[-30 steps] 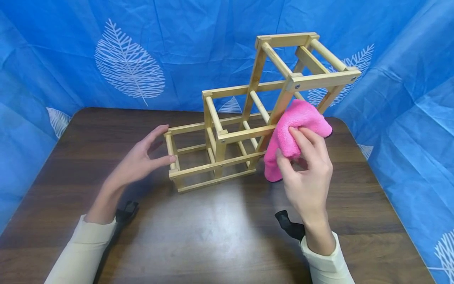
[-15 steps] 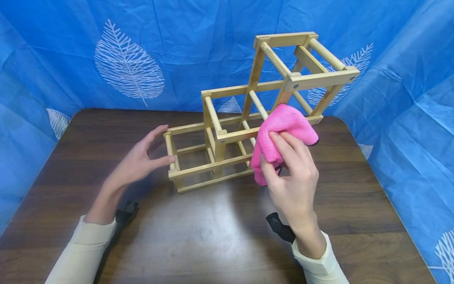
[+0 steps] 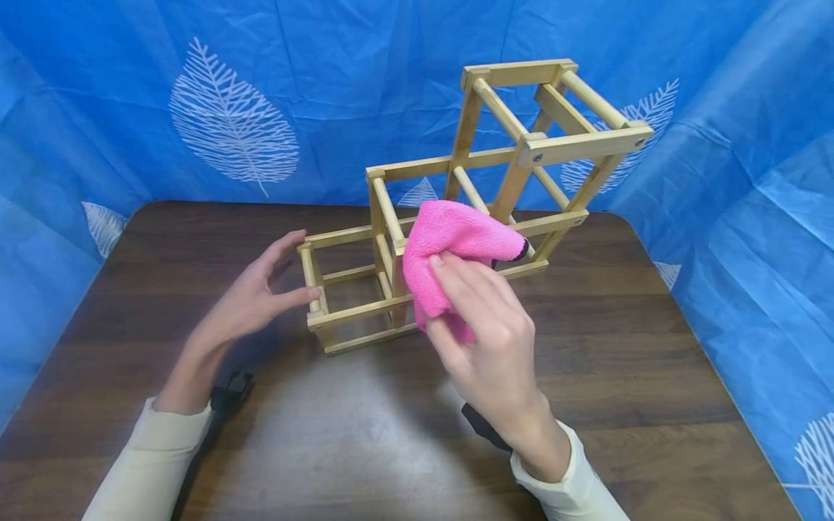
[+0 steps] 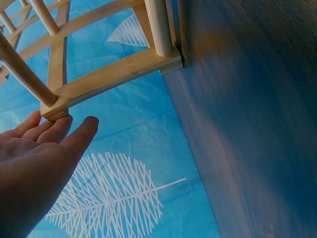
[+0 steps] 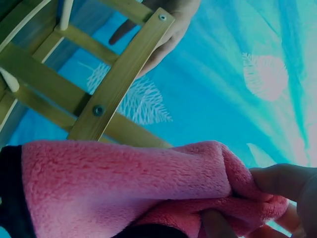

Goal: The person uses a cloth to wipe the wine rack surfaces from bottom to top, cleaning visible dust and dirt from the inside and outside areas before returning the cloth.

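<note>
A pale wooden stepped rack (image 3: 550, 148), made of slats and round dowels, stands on the table with its low step at the left. My right hand (image 3: 485, 336) pinches a bunched pink cloth (image 3: 456, 231) with dark edging against the rack's middle front. The cloth hides part of the front rails and the middle upright. At the low left end, my left hand (image 3: 244, 300) rests on the rack, thumb on the near side and fingers at the far corner. In the left wrist view its fingers (image 4: 57, 131) lie fairly straight against that corner.
The dark wood-grain table (image 3: 625, 376) has rounded far corners. A blue curtain (image 3: 339, 79) with white leaf prints hangs behind it and at both sides. Black straps (image 3: 228, 394) run along the wrists.
My right hand has slid the pink cloth leftward along the rack's front, from the tall upright to the middle step. The left hand and the rack stay nearly still.
</note>
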`<state>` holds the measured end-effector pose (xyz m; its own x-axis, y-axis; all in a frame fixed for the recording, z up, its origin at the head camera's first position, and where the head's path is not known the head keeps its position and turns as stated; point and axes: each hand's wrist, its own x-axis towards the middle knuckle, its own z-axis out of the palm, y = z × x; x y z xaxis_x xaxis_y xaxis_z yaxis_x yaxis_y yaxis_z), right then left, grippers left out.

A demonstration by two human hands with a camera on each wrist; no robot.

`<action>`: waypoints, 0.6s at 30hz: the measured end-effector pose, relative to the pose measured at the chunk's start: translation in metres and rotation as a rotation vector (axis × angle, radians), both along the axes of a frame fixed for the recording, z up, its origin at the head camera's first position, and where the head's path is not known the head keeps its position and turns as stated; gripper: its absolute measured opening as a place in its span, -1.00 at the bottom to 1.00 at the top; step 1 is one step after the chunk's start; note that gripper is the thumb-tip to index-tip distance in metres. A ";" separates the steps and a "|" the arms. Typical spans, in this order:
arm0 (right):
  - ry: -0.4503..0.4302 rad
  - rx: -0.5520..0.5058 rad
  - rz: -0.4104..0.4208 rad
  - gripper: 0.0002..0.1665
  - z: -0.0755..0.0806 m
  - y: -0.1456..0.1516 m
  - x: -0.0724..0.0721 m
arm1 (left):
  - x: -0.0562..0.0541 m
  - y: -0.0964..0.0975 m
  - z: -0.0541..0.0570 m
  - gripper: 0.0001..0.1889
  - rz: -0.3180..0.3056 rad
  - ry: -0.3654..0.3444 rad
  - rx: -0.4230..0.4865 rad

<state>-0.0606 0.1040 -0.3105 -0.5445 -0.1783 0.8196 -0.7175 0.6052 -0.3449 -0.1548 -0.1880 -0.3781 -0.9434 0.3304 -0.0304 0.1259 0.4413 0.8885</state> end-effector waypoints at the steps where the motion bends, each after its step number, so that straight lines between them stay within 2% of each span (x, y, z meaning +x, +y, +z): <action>1: 0.004 0.016 0.013 -0.51 0.000 -0.002 0.000 | 0.000 0.000 0.000 -0.04 0.000 0.001 -0.003; 7: 0.032 0.117 0.038 -0.55 0.000 -0.011 0.003 | 0.001 -0.001 -0.001 -0.07 -0.010 0.015 0.014; 18: 0.093 0.156 -0.119 -0.55 -0.005 -0.005 0.002 | -0.003 0.000 -0.003 -0.10 -0.018 0.059 0.023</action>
<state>-0.0588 0.0989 -0.3154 -0.4924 -0.2458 0.8349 -0.6619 0.7287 -0.1758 -0.1575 -0.1876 -0.3810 -0.9373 0.3470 0.0332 0.1864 0.4183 0.8890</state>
